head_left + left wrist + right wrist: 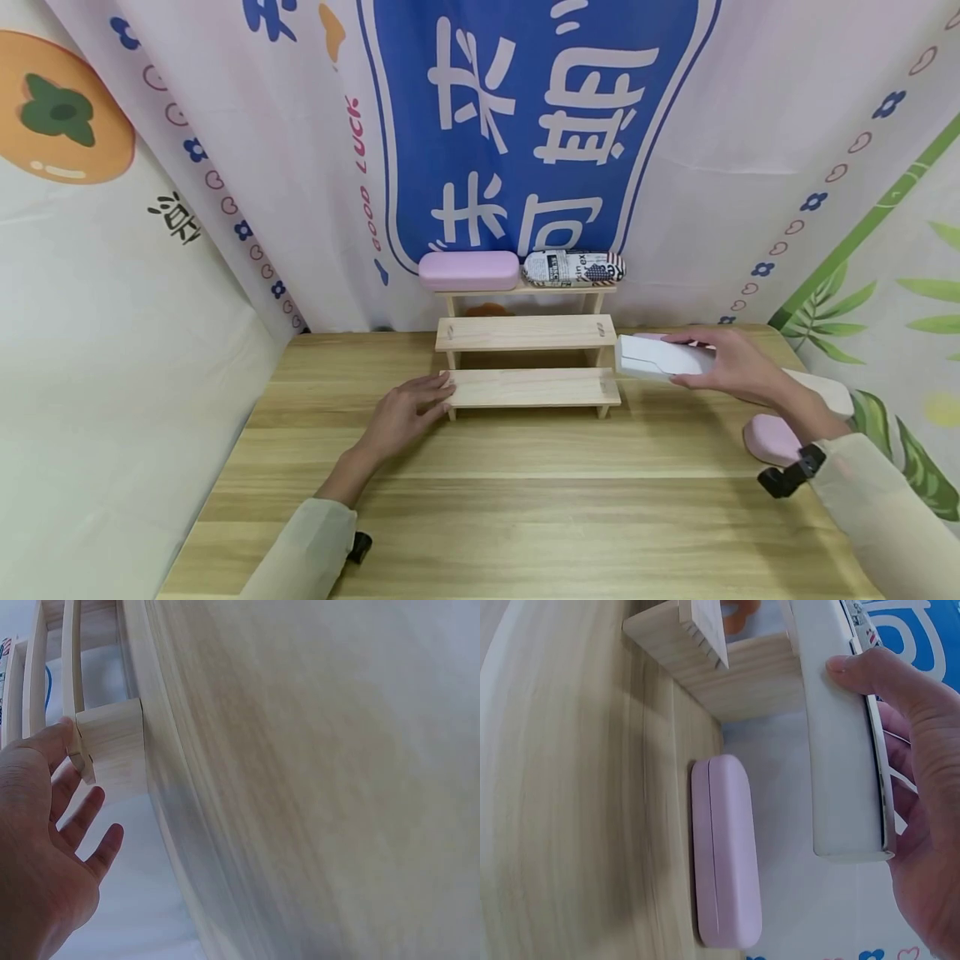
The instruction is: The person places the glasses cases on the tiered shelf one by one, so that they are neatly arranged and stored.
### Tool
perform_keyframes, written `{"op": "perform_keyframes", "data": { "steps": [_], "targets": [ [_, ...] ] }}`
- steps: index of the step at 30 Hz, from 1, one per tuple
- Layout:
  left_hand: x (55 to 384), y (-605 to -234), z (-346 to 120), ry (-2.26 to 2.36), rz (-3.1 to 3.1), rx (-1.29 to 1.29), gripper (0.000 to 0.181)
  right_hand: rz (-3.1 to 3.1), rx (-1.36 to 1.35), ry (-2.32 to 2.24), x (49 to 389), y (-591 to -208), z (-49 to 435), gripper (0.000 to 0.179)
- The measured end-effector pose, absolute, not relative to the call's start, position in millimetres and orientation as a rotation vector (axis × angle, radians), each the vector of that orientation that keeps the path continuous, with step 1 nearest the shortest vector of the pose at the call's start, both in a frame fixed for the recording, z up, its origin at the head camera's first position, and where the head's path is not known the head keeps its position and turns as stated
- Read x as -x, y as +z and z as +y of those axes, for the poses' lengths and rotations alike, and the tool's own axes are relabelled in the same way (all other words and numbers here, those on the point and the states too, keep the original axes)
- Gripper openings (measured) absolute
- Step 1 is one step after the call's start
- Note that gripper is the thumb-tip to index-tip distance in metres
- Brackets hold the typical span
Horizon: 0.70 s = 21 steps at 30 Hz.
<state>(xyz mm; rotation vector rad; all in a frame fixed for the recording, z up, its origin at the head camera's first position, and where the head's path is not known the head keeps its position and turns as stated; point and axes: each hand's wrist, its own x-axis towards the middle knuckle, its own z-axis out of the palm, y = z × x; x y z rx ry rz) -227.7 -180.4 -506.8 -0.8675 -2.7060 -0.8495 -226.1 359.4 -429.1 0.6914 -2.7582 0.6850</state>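
My right hand (738,367) grips a white glasses case (656,356), held up beside the right end of a three-step wooden stand (525,333). In the right wrist view the thumb lies on one face of this case (844,765), the fingers behind it. My left hand (401,414) touches the left end of the stand's lowest board (532,388). Seen from the left wrist, its fingers (101,851) are spread and loosely extended, one against the board's end. On the top step sit a pink glasses case (469,272) and a newsprint-patterned case (574,268).
Beyond the right hand, another pink case (727,855) lies on the wooden table (540,517) by the back curtain. Farther right, a white case (825,392) and a pink case (771,439) are partly hidden by the right arm. Printed curtains (720,208) enclose the table.
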Motion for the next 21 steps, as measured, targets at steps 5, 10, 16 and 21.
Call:
{"op": "perform_keyframes", "data": {
  "steps": [5,10,16,21],
  "targets": [
    [228,-507,-180,-0.845,-2.698,0.871,0.034,-2.739,-0.729,0.725,230,-425,351,0.059],
    [228,-507,-180,-0.849,-2.69,0.875,0.034,-2.715,-0.783,0.789,233,-421,343,0.058],
    [229,-508,-180,-0.847,-2.688,0.881,0.034,-2.716,-0.823,0.845,237,-419,332,0.057],
    [229,-508,-181,-0.844,-2.688,0.881,0.034,-2.67,-0.865,0.807,241,-418,324,0.057]
  ]
}}
